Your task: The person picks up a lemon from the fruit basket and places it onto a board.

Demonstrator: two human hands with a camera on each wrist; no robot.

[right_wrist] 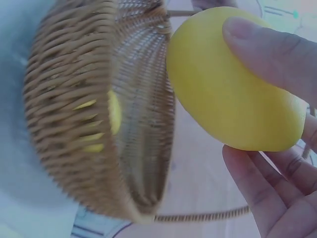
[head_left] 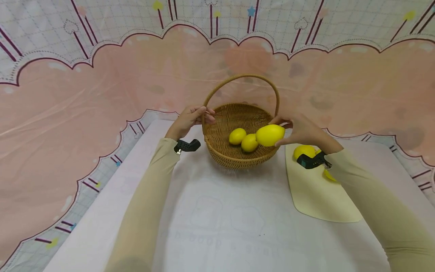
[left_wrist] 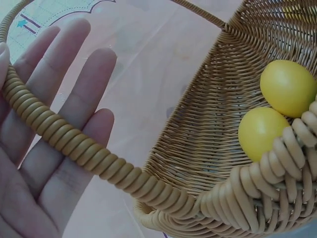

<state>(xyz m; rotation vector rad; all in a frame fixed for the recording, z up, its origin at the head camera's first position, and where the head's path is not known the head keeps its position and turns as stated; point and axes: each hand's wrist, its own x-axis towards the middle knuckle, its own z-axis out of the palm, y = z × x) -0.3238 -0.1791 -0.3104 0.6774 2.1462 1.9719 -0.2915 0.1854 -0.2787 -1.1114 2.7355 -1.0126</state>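
A brown wicker basket [head_left: 238, 163] with a tall arched handle stands on the table. My left hand [head_left: 188, 120] is at the left side of the handle [left_wrist: 74, 141]; the thumb lies on one side of it and the fingers behind it, pinching it lightly. My right hand [head_left: 300, 130] grips a yellow lemon [head_left: 270, 135] between thumb and fingers, above the basket's right rim. In the right wrist view, that held lemon [right_wrist: 233, 84] appears close up beside the basket wall [right_wrist: 69, 99]. Inside the basket lie two more lemons, a left one [head_left: 237, 136] and a right one [head_left: 249, 143].
To the right, a pale yellow mat [head_left: 319, 200] carries more lemons [head_left: 304, 152], partly hidden by the right wrist and its black camera mount [head_left: 310, 160]. A white cloth covers the table [head_left: 217, 219]. Behind it hangs a pink patterned curtain [head_left: 153, 75].
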